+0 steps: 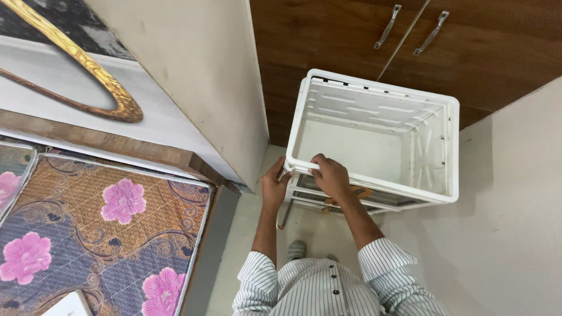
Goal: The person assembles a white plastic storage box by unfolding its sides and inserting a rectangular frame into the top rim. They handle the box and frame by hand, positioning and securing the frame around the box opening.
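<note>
A white plastic open-topped storage box [374,93] stands on the floor in front of me, stacked on a lower unit with a clear front. Its inside looks empty. My left hand [274,186] wraps around the near left corner of the box. My right hand [329,174] grips the near rim just right of that corner, fingers curled over the edge. Both forearms reach forward out of striped shirt sleeves.
A dark wooden wardrobe [328,41] with two metal handles stands right behind the box. A beige wall [205,76] is on the left and another wall [515,193] on the right. A bed with a floral mattress [99,234] lies at lower left.
</note>
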